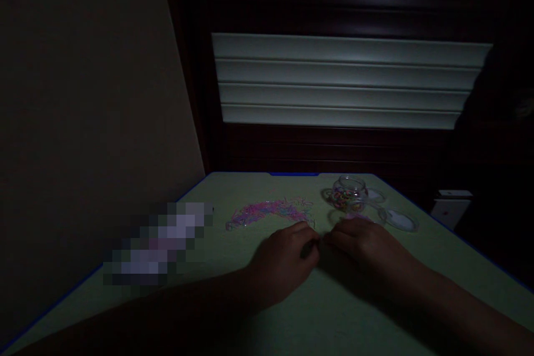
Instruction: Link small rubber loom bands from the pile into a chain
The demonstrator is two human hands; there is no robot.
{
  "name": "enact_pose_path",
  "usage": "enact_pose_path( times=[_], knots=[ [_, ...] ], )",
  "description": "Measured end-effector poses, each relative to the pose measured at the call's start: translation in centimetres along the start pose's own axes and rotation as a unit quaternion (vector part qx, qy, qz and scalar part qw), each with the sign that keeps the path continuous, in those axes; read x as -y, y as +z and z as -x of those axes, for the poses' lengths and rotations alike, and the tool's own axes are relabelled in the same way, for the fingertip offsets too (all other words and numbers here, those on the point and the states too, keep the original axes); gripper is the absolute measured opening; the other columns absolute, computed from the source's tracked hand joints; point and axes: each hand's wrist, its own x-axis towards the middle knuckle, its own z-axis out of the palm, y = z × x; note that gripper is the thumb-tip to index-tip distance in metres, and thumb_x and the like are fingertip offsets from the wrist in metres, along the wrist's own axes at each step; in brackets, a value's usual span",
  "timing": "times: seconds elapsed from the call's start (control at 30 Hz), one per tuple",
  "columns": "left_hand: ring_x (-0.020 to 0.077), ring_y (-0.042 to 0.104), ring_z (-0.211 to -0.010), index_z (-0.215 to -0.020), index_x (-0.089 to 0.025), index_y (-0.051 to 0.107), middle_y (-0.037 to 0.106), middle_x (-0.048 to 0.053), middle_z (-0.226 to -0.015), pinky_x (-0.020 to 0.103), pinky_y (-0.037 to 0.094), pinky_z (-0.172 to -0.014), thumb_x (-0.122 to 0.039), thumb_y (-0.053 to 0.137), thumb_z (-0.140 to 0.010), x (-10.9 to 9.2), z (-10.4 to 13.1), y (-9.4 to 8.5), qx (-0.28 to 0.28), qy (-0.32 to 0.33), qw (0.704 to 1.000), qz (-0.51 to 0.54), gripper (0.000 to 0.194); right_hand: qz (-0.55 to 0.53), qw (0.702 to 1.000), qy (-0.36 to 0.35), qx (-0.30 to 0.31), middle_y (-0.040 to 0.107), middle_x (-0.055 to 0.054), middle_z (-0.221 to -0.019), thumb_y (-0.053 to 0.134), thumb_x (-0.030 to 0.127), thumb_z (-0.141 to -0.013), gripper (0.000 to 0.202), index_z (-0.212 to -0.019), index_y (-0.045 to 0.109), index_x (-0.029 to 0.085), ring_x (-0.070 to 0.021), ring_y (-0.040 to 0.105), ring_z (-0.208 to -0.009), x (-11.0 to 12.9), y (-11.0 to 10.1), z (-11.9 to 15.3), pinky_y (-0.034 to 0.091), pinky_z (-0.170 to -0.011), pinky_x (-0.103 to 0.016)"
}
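Now | left hand point(286, 258) curled, right hand point(365, 240) pinched, contents unclear to me | bands point(265, 211) run left-to-right, far side of left hand, the nearer one

Left lane: a way is left over the table point(208, 256) between the pixelated patch point(171, 242) and the left hand point(286, 267).
Strands: low forward reach from that hand is blocked by the pile of coloured strands point(271, 210).
Jar side: the right hand point(371, 247) is hemmed in ahead by the jar point(346, 197) and clear lid point(401, 220).
Gap: narrow passage is offered between pile and jar.
Forearms: room is left between them.
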Motion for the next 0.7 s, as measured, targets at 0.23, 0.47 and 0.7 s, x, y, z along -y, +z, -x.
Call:
enact_pose_path(
  times=[0.23,0.47,0.7],
  knots=[
    [0.0118,0.049,-0.070,-0.081,-0.021,0.056,0.053,-0.002,-0.079,0.021,0.037,-0.062,-0.016,0.044,-0.078,0.0,0.0,0.0,0.002,-0.005,1.000,-0.016,0.013,0.004,1.000,0.001,-0.022,0.055,-0.001,-0.070,0.048,0.010,-0.080,0.012,-0.079,0.058,0.017,-0.0118,0.047,-0.064,0.1,-0.2,0.1,0.031,-0.060,-0.024],
    [0.0116,0.049,-0.069,-0.081,-0.020,0.056,0.054,-0.001,-0.080,0.022,0.036,-0.061,-0.017,0.044,-0.079,0.1,0.1,0.1,-0.003,-0.005,1.000,-0.020,0.012,0.063,0.995,0.008,-0.082,0.057,-0.003,-0.070,0.046,0.010,-0.082,0.017,-0.082,0.062,0.016,-0.0142,0.049,-0.067,-0.9,-0.5,0.2,0.032,-0.062,-0.026],
    [0.0115,0.049,-0.068,-0.083,-0.020,0.057,0.054,-0.001,-0.081,0.022,0.037,-0.060,-0.017,0.044,-0.080,0.0,0.1,0.0,0.001,-0.008,1.000,-0.009,0.014,0.139,0.980,0.066,-0.128,0.061,-0.006,-0.076,0.051,0.015,-0.080,0.012,-0.085,0.062,0.016,-0.0190,0.052,-0.073,-1.6,-2.1,0.7,0.035,-0.068,-0.030]
  ],
)
